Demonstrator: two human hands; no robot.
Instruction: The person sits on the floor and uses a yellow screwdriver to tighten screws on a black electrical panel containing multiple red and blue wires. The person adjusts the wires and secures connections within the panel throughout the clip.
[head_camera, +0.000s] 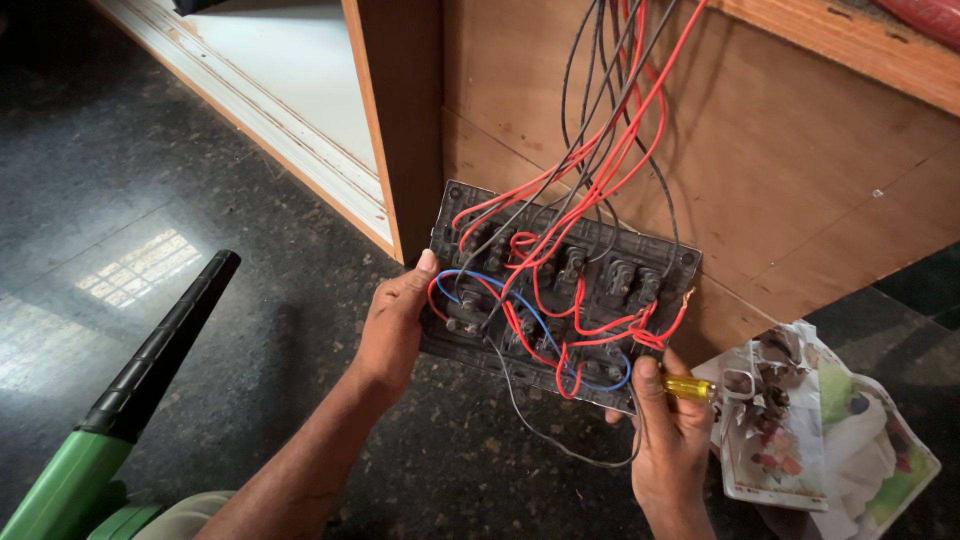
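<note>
Left hand: my left hand (392, 325) grips the left edge of the switch panel (560, 290), thumb laid on its back face, fingers curled out of sight behind it
Right hand: my right hand (668, 440) is closed around a yellow-handled screwdriver (688, 387), thumb pressed against the panel's near right corner; the tool's tip is hidden
Switch panel: dark rectangular plate held tilted, wiring side toward me, in the middle of the scene, just in front of the wooden cabinet (780, 170)
Wires: red, black and blue wires (600, 150) run down from the far top edge of the view and loop among the switch backs; one grey wire sags below the panel
Left of scene: a green and black blower (120, 410) lies on the dark speckled floor (200, 200)
Right of scene: a crumpled plastic bag (850, 440) with small parts on the floor, just beside my right hand
</note>
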